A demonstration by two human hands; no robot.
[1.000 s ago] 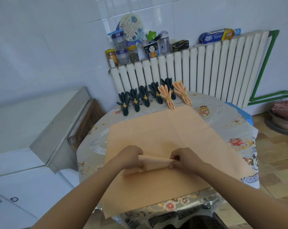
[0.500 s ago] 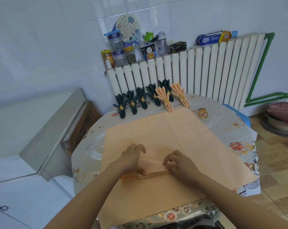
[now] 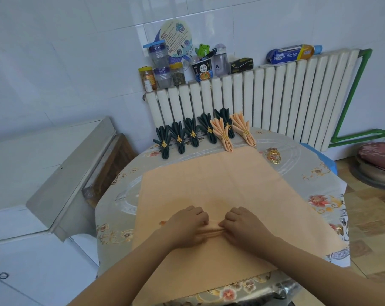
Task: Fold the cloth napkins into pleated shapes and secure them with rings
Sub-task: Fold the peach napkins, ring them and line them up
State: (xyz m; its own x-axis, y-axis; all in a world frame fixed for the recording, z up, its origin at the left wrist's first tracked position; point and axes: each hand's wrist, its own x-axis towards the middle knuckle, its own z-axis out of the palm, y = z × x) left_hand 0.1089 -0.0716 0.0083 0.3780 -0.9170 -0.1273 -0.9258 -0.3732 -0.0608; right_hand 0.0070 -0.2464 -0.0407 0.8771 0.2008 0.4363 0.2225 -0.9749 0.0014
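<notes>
A large peach napkin (image 3: 220,180) lies spread flat on the round table (image 3: 308,173). Across its middle runs a narrow band of pleats (image 3: 213,231). My left hand (image 3: 187,226) and my right hand (image 3: 244,224) sit side by side on that band, fingers curled and pinching the folds down against the cloth. A few gold rings (image 3: 274,156) lie in a small heap at the napkin's far right corner. Along the far edge stand several finished dark green pleated napkins (image 3: 179,140) and two peach ones (image 3: 223,135), each with a gold ring around it.
A white radiator (image 3: 264,100) stands right behind the table, with jars, a noodle cup and a foil roll on top. A grey cabinet (image 3: 61,173) is at the left. A cushioned stool (image 3: 379,160) stands on the wooden floor at the right.
The raised fold between my hands has been pushed down flat into a tight pleat band. Both hands have come closer together on it. The camera has tilted slightly.
</notes>
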